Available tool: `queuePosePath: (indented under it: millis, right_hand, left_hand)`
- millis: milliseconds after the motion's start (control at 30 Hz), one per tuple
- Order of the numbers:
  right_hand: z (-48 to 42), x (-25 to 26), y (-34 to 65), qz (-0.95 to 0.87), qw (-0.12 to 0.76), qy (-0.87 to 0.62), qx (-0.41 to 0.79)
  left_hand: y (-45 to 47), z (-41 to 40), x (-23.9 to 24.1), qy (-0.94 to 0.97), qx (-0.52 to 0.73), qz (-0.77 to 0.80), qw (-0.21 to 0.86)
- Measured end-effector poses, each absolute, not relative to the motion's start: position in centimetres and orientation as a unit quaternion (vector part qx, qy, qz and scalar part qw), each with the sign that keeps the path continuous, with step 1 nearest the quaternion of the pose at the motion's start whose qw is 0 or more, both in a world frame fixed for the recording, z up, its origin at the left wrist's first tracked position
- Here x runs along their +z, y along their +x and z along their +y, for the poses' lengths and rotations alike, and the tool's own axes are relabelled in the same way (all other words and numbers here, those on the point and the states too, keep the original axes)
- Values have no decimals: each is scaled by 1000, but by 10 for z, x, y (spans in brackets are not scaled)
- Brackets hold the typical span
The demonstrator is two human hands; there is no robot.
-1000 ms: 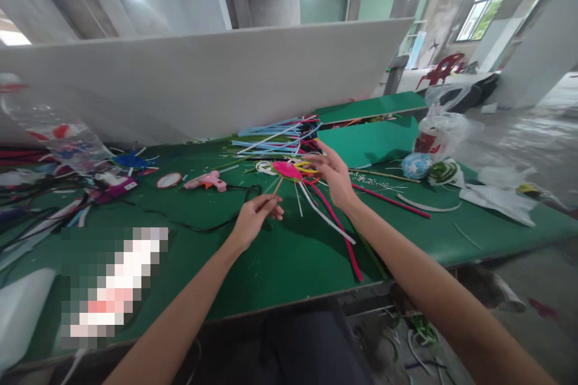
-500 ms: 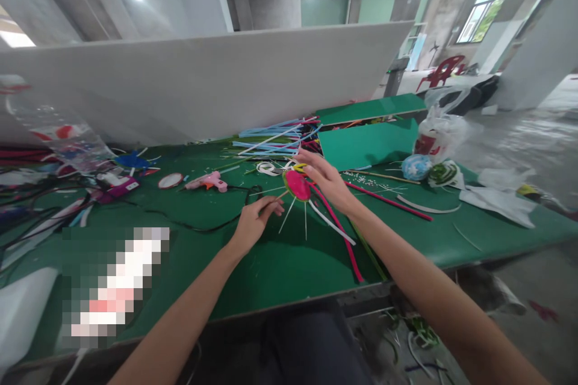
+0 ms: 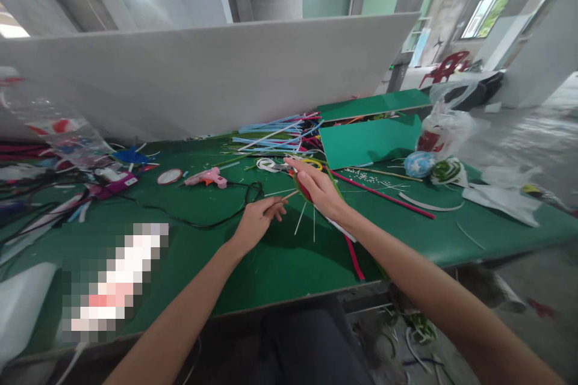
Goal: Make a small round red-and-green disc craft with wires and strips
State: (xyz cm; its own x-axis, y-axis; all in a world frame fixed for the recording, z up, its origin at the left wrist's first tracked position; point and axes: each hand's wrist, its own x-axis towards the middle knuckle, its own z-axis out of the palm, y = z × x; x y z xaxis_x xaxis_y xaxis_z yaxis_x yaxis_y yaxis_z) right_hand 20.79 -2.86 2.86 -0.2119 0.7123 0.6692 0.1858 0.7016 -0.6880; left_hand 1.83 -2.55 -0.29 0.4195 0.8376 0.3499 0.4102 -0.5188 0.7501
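My left hand (image 3: 262,219) pinches a thin tan stick (image 3: 291,195) that reaches to a small pinkish-red round piece with a green edge (image 3: 304,190). Over that piece lies my right hand (image 3: 318,186), its fingers curved round it and hiding most of its face. Thin white strands (image 3: 300,218) hang below it. Just beyond my right fingertips are scissors with yellow handles (image 3: 313,163) and a white coil (image 3: 266,165). A pink glue gun (image 3: 208,177) rests on the green table to the left.
Behind lie blue and pink fuzzy stems (image 3: 271,132) and a green board (image 3: 370,141). A red fuzzy stem (image 3: 388,194), wrapped balls (image 3: 419,165) and a plastic bag (image 3: 445,129) sit right. A plastic bottle (image 3: 58,123) and a black cord (image 3: 194,225) are left.
My right hand has come in over the round piece, which was facing me and now is mostly covered. The piece has turned and shifted slightly right. My left hand keeps its pinch.
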Motion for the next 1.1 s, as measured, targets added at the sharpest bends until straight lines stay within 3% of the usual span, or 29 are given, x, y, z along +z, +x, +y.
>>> queuePosePath:
  millis: [1100]
  right_hand:
    - [-38,29,200,-722,558,-313,264]
  left_hand:
    - [22,-32,-4,775,376,384,332]
